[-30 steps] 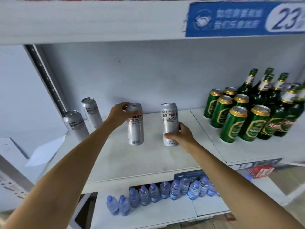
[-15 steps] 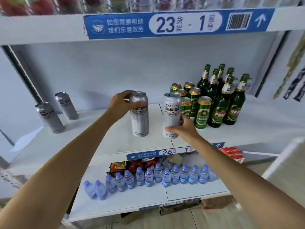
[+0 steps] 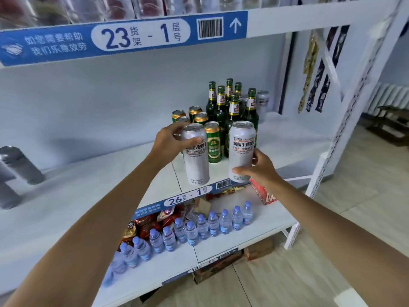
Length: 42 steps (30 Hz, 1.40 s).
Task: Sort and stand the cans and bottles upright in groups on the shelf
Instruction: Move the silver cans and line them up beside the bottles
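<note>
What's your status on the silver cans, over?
Left hand grips one silver can; right hand grips the other can. Both upright, off the shelf. Green cans and bottles close behind.

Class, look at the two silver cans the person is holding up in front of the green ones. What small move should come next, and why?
Probably carry both on to the right and stand them by the silver can behind the green bottles. The left hand grips one silver can, the right hand the other; both are upright, off the shelf, with bare board there.
</note>
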Available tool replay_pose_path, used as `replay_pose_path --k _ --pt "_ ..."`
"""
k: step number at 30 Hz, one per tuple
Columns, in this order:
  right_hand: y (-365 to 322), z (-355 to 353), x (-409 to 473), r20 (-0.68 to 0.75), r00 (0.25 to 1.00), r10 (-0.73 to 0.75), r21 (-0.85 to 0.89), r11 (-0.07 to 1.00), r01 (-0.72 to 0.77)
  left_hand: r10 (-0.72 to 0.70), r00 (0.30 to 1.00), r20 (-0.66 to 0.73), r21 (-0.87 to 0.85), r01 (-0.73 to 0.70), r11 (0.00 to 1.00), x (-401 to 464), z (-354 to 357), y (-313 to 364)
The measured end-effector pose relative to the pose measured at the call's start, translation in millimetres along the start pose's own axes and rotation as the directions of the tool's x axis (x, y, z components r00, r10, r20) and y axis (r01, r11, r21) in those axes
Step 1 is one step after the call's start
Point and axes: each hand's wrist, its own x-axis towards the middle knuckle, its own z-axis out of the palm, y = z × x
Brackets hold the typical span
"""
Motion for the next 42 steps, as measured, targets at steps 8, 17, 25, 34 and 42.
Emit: replay_pose_path --k 8,17,25,34,42 --pt "42 -132 46 0.027 1.0 -0.011 -0.072 0.997 0.013 -0.003 0.999 0.043 0.054 0.001 0.999 25 117 59" --pt "63 -265 123 0.098 0.995 0.013 -0.102 0.995 -0.003 -0.074 0.996 0.041 0.065 0.071 0.995 82 243 124" --pt "79 -305 198 0.107 0.994 0.005 -0.149 0.989 0.011 -0.119 0.99 0.078 0.114 0.11 0.987 166 314 133" --pt "96 -291 310 0.118 0.993 0.028 -0.236 0.972 0.001 -0.234 0.972 -0.007 0.065 0.234 0.97 258 351 84" --pt "119 -262 387 0.149 0.987 0.06 -0.258 0.966 -0.019 -0.322 0.94 -0.11 0.018 0.325 0.945 300 366 51"
